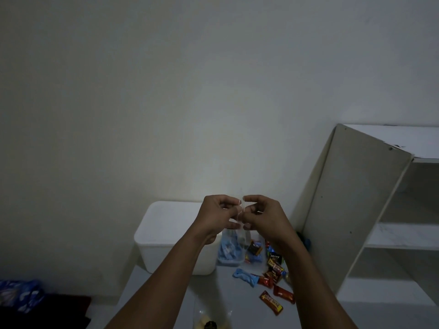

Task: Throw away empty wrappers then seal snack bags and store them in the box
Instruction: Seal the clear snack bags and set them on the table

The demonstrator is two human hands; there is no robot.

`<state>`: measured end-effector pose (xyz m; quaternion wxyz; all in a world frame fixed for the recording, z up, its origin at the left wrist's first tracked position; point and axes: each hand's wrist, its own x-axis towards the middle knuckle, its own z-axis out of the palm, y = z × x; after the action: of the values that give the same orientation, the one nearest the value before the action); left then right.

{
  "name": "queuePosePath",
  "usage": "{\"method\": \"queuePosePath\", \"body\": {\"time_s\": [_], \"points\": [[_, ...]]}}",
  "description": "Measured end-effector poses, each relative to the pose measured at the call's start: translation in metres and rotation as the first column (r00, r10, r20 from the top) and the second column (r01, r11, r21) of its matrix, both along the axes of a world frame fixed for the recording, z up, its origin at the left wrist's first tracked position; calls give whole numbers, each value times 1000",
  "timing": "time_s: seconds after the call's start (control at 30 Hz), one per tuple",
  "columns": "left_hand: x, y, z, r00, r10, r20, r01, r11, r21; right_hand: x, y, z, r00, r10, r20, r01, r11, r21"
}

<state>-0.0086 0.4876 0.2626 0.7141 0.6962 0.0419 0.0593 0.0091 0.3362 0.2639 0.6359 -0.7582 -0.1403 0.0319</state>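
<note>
Two hands are raised above the table (225, 293). The left hand (217, 214) and right hand (261, 214) each pinch the top of one clear bag (240, 237), fingers curled; the bag hangs between them. One white box (171, 224) stands behind it, near the table's left edge. At least six snacks (270, 302) lie towards the shelf (356, 198). A second bag (209, 314) lies at the near edge. Bare tabletop lies between them.

L hand (213, 218), R hand (264, 216) raised together, fingers (228, 200) pinching
</note>
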Motion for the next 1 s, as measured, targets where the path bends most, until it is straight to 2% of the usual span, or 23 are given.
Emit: {"method": "queuePosePath", "body": {"time_s": [0.23,0.5,0.73,0.8,0.9,1.0], "points": [[3,-5,-5,999,37,8,-36,996,-79,-2,-3,-2,1000,21,-20,-21,1000,-19],[9,-5,-5,993,107,-48,-113,983,-145,-1,-4,-5,997,75,11,-73,989,-131],[11,-3,-11,989,139,-53,-147,973,-178,3,6,-12,989,-106,105,118,986,-116],[13,1,-17,986,164,-30,-167,976,-140,4,3,-12,988,-109,105,122,984,-126],[16,11,-30,972,233,16,-233,972,0,7,-5,-9,994,-91,62,99,984,-147],[16,23,-54,994,101,-50,-97,993,72,9,-14,-10,994,-60,-93,59,998,-19]]}}
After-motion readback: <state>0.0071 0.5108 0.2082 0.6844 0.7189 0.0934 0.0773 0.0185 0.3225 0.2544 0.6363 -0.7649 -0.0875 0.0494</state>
